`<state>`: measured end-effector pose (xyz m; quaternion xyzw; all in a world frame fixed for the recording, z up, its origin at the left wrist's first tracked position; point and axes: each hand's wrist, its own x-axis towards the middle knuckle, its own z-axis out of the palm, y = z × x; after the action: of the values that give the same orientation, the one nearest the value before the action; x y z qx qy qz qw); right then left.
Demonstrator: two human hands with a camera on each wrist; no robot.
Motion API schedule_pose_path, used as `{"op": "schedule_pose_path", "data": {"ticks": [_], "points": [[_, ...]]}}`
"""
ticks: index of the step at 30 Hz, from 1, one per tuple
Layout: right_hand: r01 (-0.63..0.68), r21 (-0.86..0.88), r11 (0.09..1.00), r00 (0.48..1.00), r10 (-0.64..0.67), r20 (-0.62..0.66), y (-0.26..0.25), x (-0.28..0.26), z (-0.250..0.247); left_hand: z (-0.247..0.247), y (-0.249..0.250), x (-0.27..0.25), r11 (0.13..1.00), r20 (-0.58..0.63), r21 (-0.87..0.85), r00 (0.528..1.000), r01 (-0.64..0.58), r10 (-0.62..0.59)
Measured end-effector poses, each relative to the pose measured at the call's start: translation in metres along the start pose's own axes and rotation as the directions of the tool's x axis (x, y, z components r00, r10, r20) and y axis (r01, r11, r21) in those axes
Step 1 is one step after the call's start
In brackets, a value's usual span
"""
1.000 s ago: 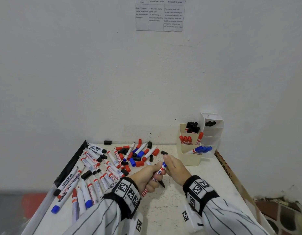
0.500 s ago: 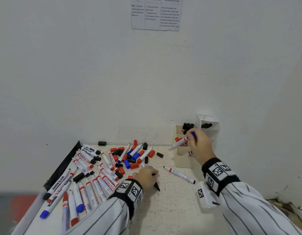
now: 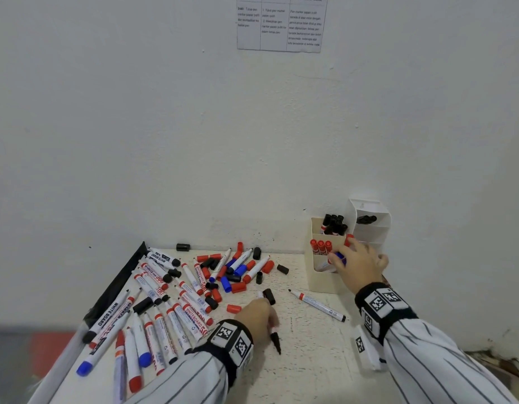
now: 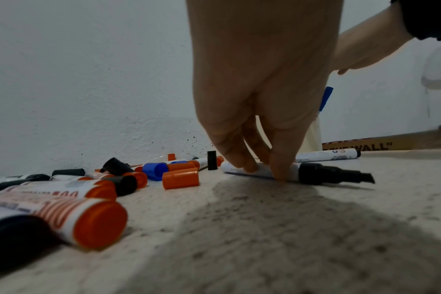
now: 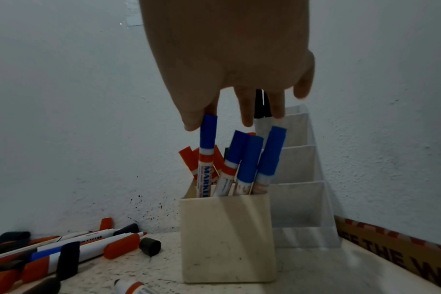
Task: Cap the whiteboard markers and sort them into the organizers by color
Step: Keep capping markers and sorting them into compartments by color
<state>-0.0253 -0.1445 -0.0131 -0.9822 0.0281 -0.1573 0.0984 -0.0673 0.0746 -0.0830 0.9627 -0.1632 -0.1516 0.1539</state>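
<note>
Left hand (image 3: 259,316), nearest: fingertips (image 4: 280,171) pinched narrow on the white barrel of an uncapped black marker (image 3: 274,338) lying flat on the table (image 3: 310,360). Its long axis runs toward the onlooker, bare tip (image 4: 365,177) nearest, tail under the fingers. A loose black cap (image 3: 269,295) lies just beyond those fingers, nearer the left hand than the right. Judgement: that cap must meet the tip, so cap or marker has to be turned.

Farther out, an uncapped red marker (image 3: 316,305) lies between the hands.

Right hand (image 3: 358,262), farthest: thumb and forefinger pinch the cap of a blue marker (image 5: 207,151), upright, its barrel already inside the cream organizer (image 5: 227,238) with three other blue ones.

Versus half a second ago: the blue marker was then above the organizer, tilted; the left hand has barely shifted.
</note>
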Motion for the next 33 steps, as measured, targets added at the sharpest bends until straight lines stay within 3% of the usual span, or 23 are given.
{"op": "schedule_pose_path", "data": {"ticks": [5, 9, 12, 15, 19, 22, 25, 27, 29, 31, 33], "points": [[-0.073, 0.106, 0.992, 0.983, 0.054, 0.173, 0.005, 0.005, 0.012, 0.007, -0.002, -0.002, 0.998, -0.047, -0.041, 0.998, -0.037, 0.035], [-0.039, 0.098, 0.994, 0.997, 0.032, 0.075, 0.003, 0.007, 0.012, 0.006, 0.000, -0.004, 0.993, -0.185, -0.072, 0.980, -0.090, 0.075], [-0.008, 0.089, 0.996, 0.998, 0.002, 0.063, -0.002, 0.005, 0.008, 0.003, -0.001, -0.005, 0.981, -0.336, -0.149, 0.939, -0.128, 0.071], [0.006, 0.104, 0.995, 0.998, -0.012, 0.058, -0.007, 0.004, 0.008, -0.007, 0.000, -0.006, 0.935, -0.458, -0.327, 0.888, -0.140, -0.027], [0.022, 0.114, 0.993, 0.999, -0.025, 0.021, -0.013, 0.002, 0.012, -0.020, -0.003, -0.013, 0.811, -0.567, -0.556, 0.796, -0.181, -0.211], [0.020, 0.088, 0.996, 1.000, -0.021, 0.009, -0.021, 0.000, 0.013, -0.029, -0.014, -0.016, 0.721, -0.573, -0.672, 0.737, -0.172, -0.359], [-0.002, 0.067, 0.998, 0.996, 0.008, -0.084, -0.034, -0.001, 0.013, -0.038, -0.028, -0.024, 0.632, -0.497, -0.766, 0.731, -0.116, -0.468], [0.122, 0.101, 0.987, 0.962, -0.092, -0.255, -0.044, -0.003, 0.016, -0.041, -0.040, -0.031, 0.602, -0.463, -0.795, 0.720, -0.079, -0.517], [0.332, 0.153, 0.931, 0.894, -0.258, -0.367, -0.057, -0.007, 0.022, -0.043, -0.052, -0.039, 0.615, -0.455, -0.788, 0.702, -0.031, -0.547], [0.432, 0.251, 0.866, 0.894, -0.373, -0.248, -0.074, -0.009, 0.030, -0.044, -0.064, -0.048, 0.607, -0.436, -0.795, 0.700, -0.004, -0.566], [0.373, 0.338, 0.864, 0.911, -0.411, 0.045, -0.090, -0.011, 0.042, -0.044, -0.075, -0.057, 0.584, -0.401, -0.811, 0.706, 0.024, -0.585]]}}
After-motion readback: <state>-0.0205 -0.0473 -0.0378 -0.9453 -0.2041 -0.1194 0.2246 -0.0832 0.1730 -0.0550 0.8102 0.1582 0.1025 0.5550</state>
